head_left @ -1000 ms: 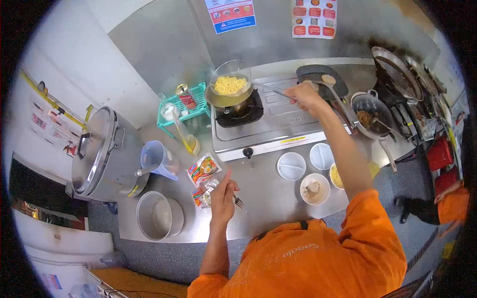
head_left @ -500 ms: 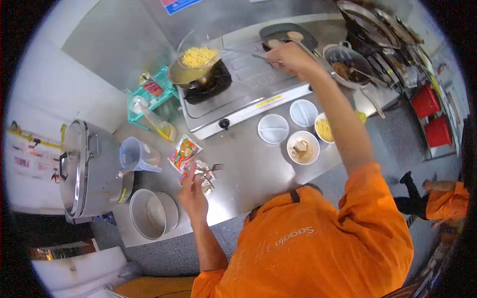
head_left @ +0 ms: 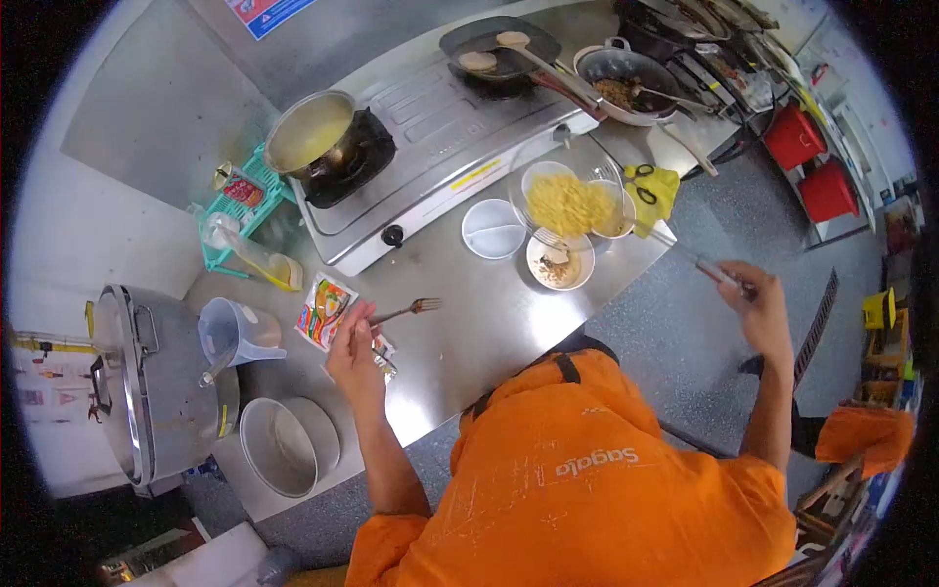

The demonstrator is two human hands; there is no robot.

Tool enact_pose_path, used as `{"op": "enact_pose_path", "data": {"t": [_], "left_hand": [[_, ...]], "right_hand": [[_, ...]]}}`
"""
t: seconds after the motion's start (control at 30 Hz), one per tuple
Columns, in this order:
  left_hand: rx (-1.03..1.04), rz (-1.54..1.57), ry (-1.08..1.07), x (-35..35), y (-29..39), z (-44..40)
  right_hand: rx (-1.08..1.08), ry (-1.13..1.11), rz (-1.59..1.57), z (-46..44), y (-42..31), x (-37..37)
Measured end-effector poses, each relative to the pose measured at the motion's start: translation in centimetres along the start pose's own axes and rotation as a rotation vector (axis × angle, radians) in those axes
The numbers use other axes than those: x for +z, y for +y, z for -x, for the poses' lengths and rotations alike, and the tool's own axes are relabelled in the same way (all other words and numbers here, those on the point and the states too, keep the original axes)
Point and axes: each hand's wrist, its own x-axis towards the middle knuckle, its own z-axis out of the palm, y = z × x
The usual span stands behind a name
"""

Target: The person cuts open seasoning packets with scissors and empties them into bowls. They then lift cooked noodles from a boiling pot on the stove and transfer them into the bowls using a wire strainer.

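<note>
My right hand grips the handle of a wire strainer, held level over the bowls at the counter's right edge. Yellow noodles lie in its mesh. A fork sticks out of my closed left hand, its tines toward the right, above opened foil and a seasoning packet. Below the strainer, a white bowl contains pale and brown seasoning. A divided white bowl stands to its left. Two more bowls are partly hidden behind the strainer.
On the gas stove sit a pot of yellowish liquid and a pan with two patties. A wok stands beyond. Scissors on a yellow cloth lie at the edge. Left are a jug, an empty pot and a large cooker.
My right hand has brought the strainer of noodles from above the stove pot to above the bowls. My left hand has raised the fork slightly off the foil.
</note>
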Motion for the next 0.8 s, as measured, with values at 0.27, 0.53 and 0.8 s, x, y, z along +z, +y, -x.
{"op": "enact_pose_path", "data": {"t": [0.27,0.53,0.8], "left_hand": [[0.052,0.062,-0.159,3.9,0.8,-1.9],[0.128,0.221,-0.138,9.3,1.2,0.2],[0.095,0.255,-0.114,13.0,-2.9,2.2]], "right_hand": [[-0.24,0.224,0.602,6.4,2.3,4.8],[-0.384,0.388,0.857,7.2,5.9,8.6],[-0.297,0.467,0.865,6.7,7.8,10.3]]}}
